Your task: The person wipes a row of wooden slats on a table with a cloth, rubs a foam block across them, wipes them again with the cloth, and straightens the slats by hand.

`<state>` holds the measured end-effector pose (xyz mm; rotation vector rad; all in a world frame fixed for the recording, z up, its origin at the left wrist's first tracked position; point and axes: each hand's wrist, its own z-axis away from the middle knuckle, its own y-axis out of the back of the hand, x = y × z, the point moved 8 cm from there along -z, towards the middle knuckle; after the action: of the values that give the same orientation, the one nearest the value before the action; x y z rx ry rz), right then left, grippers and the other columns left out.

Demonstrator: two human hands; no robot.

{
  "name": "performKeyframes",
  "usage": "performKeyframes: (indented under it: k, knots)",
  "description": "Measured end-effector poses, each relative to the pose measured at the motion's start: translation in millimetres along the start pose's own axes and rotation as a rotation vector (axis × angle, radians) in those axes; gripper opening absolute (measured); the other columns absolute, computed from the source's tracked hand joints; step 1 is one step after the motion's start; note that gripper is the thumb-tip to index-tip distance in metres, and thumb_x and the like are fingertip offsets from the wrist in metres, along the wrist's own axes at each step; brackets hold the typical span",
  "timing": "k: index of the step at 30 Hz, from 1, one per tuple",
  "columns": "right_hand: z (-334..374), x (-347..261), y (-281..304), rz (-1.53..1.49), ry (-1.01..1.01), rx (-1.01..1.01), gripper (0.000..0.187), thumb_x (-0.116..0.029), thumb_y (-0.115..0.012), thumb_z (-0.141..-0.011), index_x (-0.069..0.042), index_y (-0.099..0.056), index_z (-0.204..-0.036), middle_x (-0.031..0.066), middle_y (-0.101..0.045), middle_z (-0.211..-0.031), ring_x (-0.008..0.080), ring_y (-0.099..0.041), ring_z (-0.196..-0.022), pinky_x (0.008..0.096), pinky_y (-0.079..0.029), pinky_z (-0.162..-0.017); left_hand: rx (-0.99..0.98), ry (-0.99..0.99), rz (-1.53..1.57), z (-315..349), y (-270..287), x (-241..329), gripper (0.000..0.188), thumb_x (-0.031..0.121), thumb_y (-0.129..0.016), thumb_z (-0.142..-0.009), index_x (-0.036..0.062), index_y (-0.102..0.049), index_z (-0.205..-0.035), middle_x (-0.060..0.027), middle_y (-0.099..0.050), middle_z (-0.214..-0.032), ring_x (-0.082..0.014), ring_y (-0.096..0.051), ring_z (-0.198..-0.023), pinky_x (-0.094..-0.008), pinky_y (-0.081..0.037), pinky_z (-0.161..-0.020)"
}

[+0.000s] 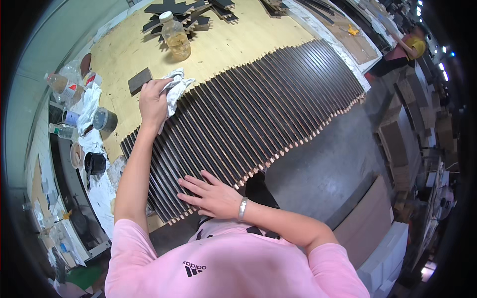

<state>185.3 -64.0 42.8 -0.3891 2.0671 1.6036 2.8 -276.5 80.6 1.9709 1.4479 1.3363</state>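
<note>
A broad, pale-yellow wooden worktable is largely covered along its near side by a long, slanting row of narrow, dark-faced wooden slats with pale ends, laid side by side. At the table's far side, short, dark wooden pieces are heaped crosswise. The right hand is laid palm down near the slats' near ends, its fingers extended and somewhat spread, with nothing gripped. By the left hand, its fingers curled, a crumpled white cloth is held at the slats' far ends, toward the row's left. Beyond the cloth, a clear plastic bottle with a white cap is partly filled with yellowish liquid. A small, flat, dark rectangular block is seen just beside the left hand. A silver-coloured metal bracelet is worn on the right wrist.
</note>
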Motion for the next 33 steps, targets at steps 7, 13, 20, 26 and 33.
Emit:
performKeyframes:
  k: [7,13,20,26,33]
  knots:
    - [44,39,40,0.100,-0.351,0.162,0.087,-0.045,-0.075,-0.078,-0.013,-0.040,-0.150,0.0221,-0.027,-0.159,0.0407,-0.026,-0.147,0.0592,-0.023,-0.115,0.068,0.164,0.436,15,-19,-12,0.033,-0.005,-0.058,-0.085,0.0050,-0.072,-0.113,-0.0131,-0.071,-0.104,-0.0248,-0.067,-0.099,-0.0313,-0.050,-0.090]
    - [55,48,30,0.166,-0.409,0.142,0.090,-0.056,-0.074,-0.076,-0.018,-0.042,-0.150,0.0212,-0.028,-0.159,0.0415,-0.025,-0.147,0.0601,-0.020,-0.115,0.166,0.421,0.680,-21,-24,-104,0.029,-0.003,-0.059,-0.089,-0.0017,-0.070,-0.116,-0.0082,-0.073,-0.101,-0.0139,-0.067,-0.087,-0.0270,-0.052,-0.079]
    - [58,56,19,0.255,-0.372,0.175,0.084,-0.065,-0.067,-0.078,-0.022,-0.047,-0.147,0.0084,-0.038,-0.157,0.0348,-0.028,-0.147,0.0558,-0.015,-0.118,-0.546,0.524,0.406,-9,-103,-95,0.024,0.018,-0.061,-0.095,0.0016,-0.073,-0.106,-0.0073,-0.071,-0.082,-0.0136,-0.062,-0.071,-0.0306,-0.049,-0.066]
    - [58,59,16,0.336,-0.338,0.185,0.083,-0.069,-0.062,-0.079,-0.022,-0.050,-0.146,0.0062,-0.042,-0.155,0.0348,-0.030,-0.146,0.0551,-0.016,-0.117,-0.600,0.469,0.331,-8,-110,-88,0.027,0.025,-0.063,-0.093,0.0020,-0.072,-0.105,-0.0126,-0.072,-0.083,-0.0199,-0.065,-0.075,-0.0340,-0.051,-0.073]
    - [59,60,13,0.364,-0.312,0.261,0.077,-0.070,-0.059,-0.082,-0.022,-0.055,-0.142,0.0055,-0.046,-0.152,0.0342,-0.035,-0.143,0.0543,-0.018,-0.115,0.047,0.405,0.251,-17,-19,-54,0.023,0.020,-0.058,-0.095,0.0043,-0.071,-0.107,-0.0168,-0.073,-0.092,-0.0301,-0.070,-0.082,-0.0377,-0.053,-0.078]
